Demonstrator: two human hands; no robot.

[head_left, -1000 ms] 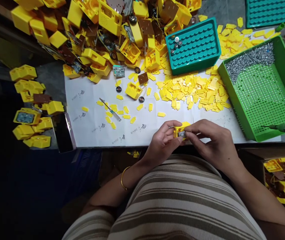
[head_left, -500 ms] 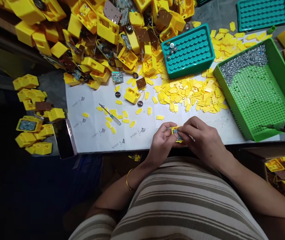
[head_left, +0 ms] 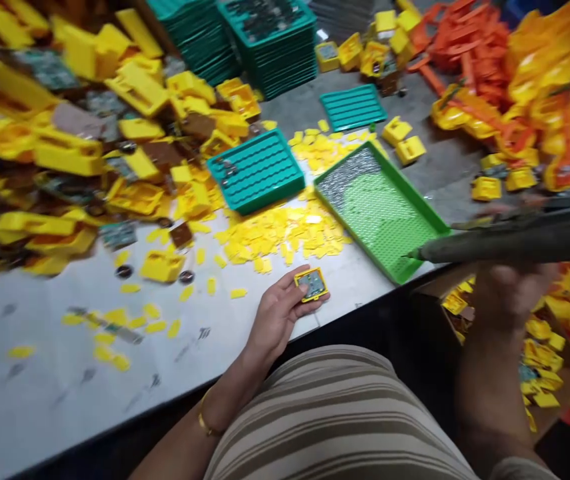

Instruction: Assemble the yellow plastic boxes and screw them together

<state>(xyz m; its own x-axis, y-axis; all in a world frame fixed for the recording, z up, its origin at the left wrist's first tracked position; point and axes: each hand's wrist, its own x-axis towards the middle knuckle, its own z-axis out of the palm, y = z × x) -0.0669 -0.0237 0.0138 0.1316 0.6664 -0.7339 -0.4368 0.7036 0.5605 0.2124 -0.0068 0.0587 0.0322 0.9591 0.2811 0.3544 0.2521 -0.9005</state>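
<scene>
My left hand [head_left: 277, 310] holds a small yellow plastic housing [head_left: 323, 294] with a green circuit board [head_left: 309, 285] inside, the thumb lying on the board. At the right, my right hand [head_left: 507, 293] is blurred and wrapped around a dark electric screwdriver [head_left: 495, 241], which hides part of the fingers. The screwdriver's thin bit points left over the near end of a green perforated tray [head_left: 405, 272]. Silver screws [head_left: 339, 180] are heaped in the tray's far corner.
Small yellow plates [head_left: 285, 233] lie in a pile beside a teal ribbed tray [head_left: 259, 170]. Yellow housings with wires and boards [head_left: 135, 193] heap up at the left. Stacked teal trays [head_left: 285, 60] and orange parts [head_left: 469, 53] stand behind. A hand screwdriver [head_left: 125, 331] lies front left.
My right hand has left the yellow housing and moved right to the electric screwdriver. My left hand still holds the housing. The view has swung to the right.
</scene>
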